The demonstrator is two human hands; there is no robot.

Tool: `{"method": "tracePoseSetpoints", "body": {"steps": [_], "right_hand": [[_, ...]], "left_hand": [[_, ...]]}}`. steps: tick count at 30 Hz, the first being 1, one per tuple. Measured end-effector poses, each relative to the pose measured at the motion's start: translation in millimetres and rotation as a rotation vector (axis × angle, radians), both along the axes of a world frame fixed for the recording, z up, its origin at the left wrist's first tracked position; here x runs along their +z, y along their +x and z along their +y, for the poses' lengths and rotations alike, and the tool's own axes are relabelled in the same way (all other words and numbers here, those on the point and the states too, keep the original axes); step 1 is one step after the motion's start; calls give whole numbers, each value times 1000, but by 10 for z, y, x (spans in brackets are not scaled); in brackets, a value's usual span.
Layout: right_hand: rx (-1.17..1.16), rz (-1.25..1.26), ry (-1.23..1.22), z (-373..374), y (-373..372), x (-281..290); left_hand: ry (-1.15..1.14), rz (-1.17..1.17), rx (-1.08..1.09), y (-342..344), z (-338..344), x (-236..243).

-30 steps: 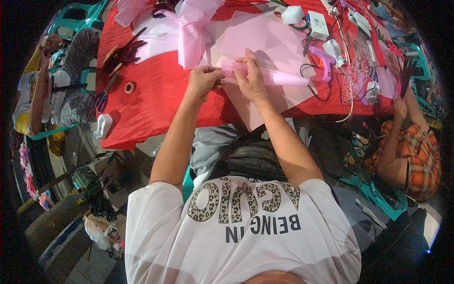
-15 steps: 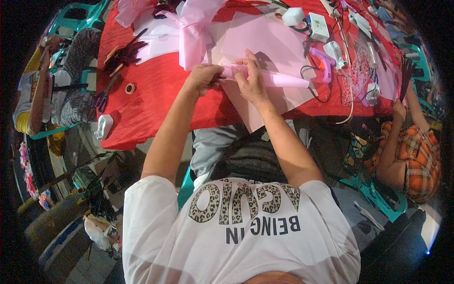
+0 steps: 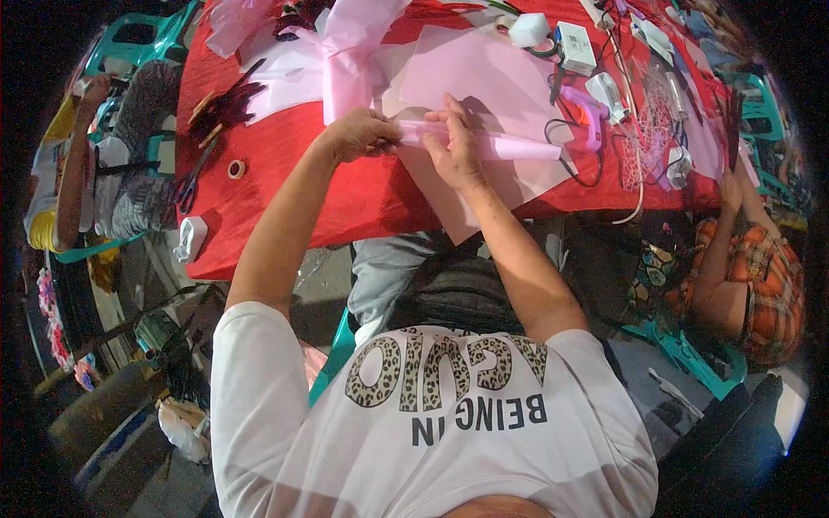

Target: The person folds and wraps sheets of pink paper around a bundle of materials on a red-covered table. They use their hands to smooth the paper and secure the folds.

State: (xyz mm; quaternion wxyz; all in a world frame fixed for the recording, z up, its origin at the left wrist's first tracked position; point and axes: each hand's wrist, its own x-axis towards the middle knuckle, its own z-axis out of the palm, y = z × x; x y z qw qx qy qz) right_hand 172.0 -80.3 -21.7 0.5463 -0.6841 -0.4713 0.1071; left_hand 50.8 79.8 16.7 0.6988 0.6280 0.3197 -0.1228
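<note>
A strip of pink wrapping paper, gathered into a narrow roll, lies crosswise between my hands, its wider end pointing right. My left hand pinches the left end with fingers closed. Farther right, my right hand grips the roll, thumb and fingers on either side of it and the fingertips pointing to the far side. Beneath are flat pale pink sheets, one corner hanging over the table's near edge. Just beyond my left hand stands a pink paper-wrapped bundle.
On the red-covered table are a tape roll, scissors and dark stems at left. A purple glue gun, its cord, a white box and pink netting lie right. A person in orange plaid sits at right.
My left hand has shifted slightly left, and its elbow has swung outward. My right hand stays on the paper roll, its fingers slightly lower.
</note>
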Motion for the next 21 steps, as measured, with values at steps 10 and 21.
{"method": "tracePoseSetpoints", "body": {"steps": [10, 21], "right_hand": [[3, -6, 36, -9, -51, 21], [41, 7, -11, 11, -54, 27]], "left_hand": [[-14, 53, -6, 25, -1, -1], [182, 153, 44, 39, -174, 89]]}}
